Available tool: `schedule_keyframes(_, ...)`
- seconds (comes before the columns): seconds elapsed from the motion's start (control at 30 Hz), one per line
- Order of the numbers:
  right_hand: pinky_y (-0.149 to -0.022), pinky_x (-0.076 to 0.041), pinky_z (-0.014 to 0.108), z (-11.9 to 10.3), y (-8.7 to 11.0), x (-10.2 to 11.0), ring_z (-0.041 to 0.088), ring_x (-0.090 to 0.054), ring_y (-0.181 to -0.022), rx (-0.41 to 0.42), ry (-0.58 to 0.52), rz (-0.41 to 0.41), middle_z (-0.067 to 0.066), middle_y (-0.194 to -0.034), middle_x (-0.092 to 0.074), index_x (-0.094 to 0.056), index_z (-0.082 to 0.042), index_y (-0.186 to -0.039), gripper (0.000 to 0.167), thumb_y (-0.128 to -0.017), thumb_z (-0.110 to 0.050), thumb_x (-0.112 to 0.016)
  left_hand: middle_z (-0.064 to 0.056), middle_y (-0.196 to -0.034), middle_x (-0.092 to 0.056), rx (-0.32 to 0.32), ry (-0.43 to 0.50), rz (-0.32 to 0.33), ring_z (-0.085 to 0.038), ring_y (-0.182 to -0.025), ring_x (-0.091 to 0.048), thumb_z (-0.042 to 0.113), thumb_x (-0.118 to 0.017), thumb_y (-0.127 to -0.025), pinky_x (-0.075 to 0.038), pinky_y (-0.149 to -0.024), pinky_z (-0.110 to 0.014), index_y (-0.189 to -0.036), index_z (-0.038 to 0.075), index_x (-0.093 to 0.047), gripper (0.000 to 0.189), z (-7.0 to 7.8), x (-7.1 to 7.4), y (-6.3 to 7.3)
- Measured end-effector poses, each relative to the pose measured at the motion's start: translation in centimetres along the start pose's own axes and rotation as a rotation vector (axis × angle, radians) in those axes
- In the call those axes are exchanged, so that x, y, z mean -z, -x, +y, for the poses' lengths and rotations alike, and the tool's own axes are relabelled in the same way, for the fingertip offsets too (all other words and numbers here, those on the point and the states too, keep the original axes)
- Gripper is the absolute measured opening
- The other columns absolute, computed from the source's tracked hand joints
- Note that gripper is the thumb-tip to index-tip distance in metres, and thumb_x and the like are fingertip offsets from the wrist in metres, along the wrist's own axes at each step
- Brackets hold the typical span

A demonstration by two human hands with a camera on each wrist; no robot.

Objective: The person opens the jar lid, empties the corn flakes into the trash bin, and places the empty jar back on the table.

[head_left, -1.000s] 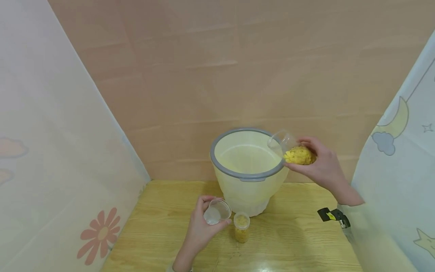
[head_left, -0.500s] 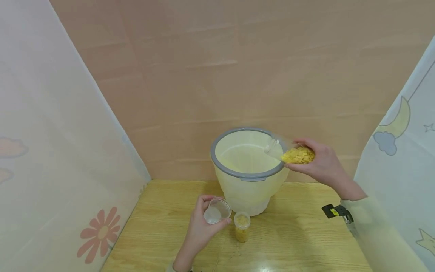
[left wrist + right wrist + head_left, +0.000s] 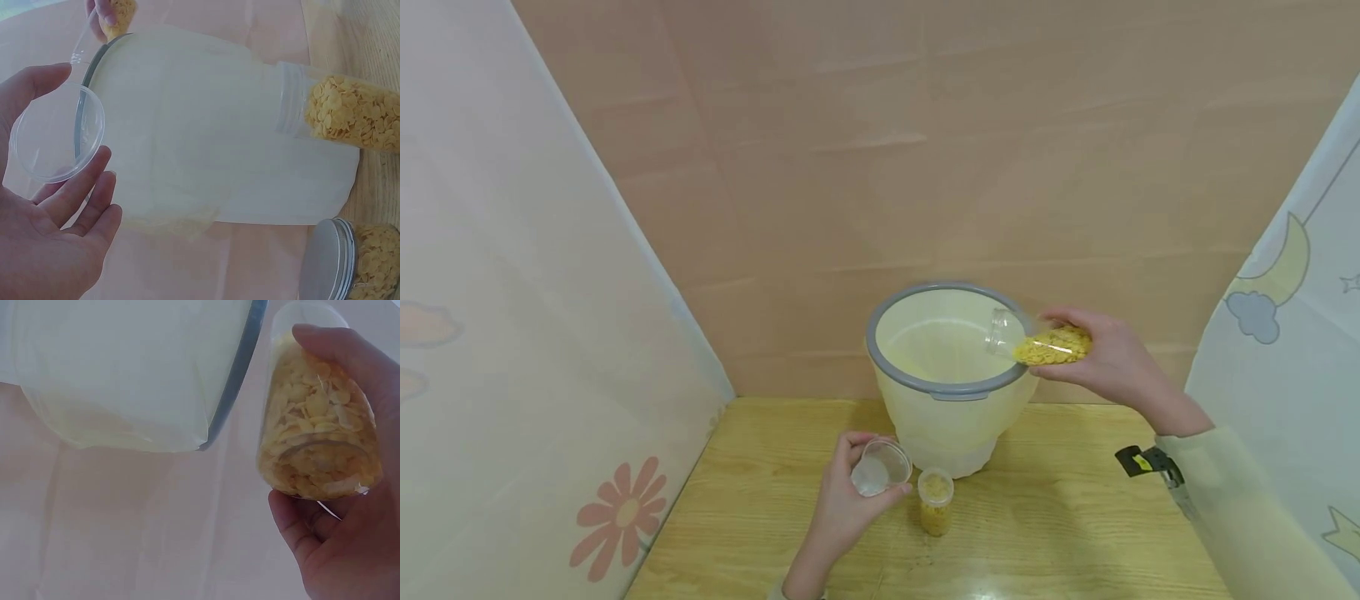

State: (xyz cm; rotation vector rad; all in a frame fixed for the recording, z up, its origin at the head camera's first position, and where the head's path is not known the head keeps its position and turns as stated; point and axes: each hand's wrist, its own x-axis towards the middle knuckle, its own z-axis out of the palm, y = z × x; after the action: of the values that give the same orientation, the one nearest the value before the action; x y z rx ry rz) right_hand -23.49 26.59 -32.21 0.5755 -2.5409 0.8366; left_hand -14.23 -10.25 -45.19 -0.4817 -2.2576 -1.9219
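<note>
My right hand (image 3: 1101,358) grips a clear plastic jar (image 3: 322,419) of yellow flakes, fingers and thumb around its sides. That jar lies tipped, its mouth pointing left over the right rim of a pale bucket (image 3: 917,425) with a grey rim. No flakes are seen falling. In my left hand (image 3: 842,496), thumb and fingertips hold a clear round plastic lid (image 3: 59,134) by its edge, in front of the bucket. A second clear jar (image 3: 936,508) of flakes stands just right of that hand.
In the left wrist view, a jar with a silver lid (image 3: 325,262) stands near the second jar; the left hand mostly hides it from the head view. The wooden table (image 3: 1075,500) meets a pinkish backdrop (image 3: 775,208), with printed cloths at both sides.
The right hand has tipped its jar further, so the mouth has swung left and down over the bucket's rim. My left hand and its lid have stayed nearly still.
</note>
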Motion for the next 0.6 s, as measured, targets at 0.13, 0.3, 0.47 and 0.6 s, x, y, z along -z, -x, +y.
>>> schedule_keyframes(0.13,-0.082,-0.047,0.050,-0.2,-0.3,0.1,0.031,-0.062,-0.099,0.019,0.008,-0.032,0.014,-0.116,-0.069,-0.066,-0.006,-0.127,0.072,-0.068,-0.033,-0.097,-0.008,-0.130,-0.066,-0.004,-0.003,0.001,-0.024,-0.111,-0.062,0.017,-0.090,-0.078,-0.053,-0.086,-0.037,-0.127,0.012,-0.047,0.066,0.0,0.1,0.1)
schedule_keyframes(0.3,-0.084,-0.047,0.053,-0.3,-0.7,0.1,0.033,-0.061,-0.102,0.034,0.003,-0.066,0.015,-0.119,-0.068,-0.065,-0.005,-0.128,0.072,-0.069,-0.032,-0.097,-0.007,-0.130,-0.066,-0.007,-0.015,0.011,-0.024,-0.112,-0.061,0.018,-0.090,-0.078,-0.053,-0.086,-0.037,-0.127,0.012,-0.047,0.065,0.1,0.2,0.2)
schedule_keyframes(0.47,-0.083,-0.047,0.053,-0.3,-1.0,-0.1,0.031,-0.062,-0.100,0.062,0.002,-0.073,0.014,-0.116,-0.069,-0.066,-0.003,-0.127,0.071,-0.068,-0.025,-0.097,-0.004,-0.128,-0.067,-0.034,-0.028,0.013,-0.024,-0.110,-0.062,0.017,-0.090,-0.079,-0.054,-0.086,-0.037,-0.127,0.008,-0.048,0.064,0.1,0.4,0.2)
schedule_keyframes(0.6,-0.083,-0.048,0.053,-0.5,-1.4,-0.1,0.032,-0.062,-0.100,0.085,0.005,-0.077,0.013,-0.116,-0.069,-0.066,-0.003,-0.126,0.069,-0.068,-0.023,-0.097,-0.005,-0.128,-0.067,-0.062,-0.051,0.016,-0.024,-0.109,-0.062,0.016,-0.089,-0.080,-0.053,-0.085,-0.036,-0.127,0.006,-0.048,0.063,0.1,0.6,0.2)
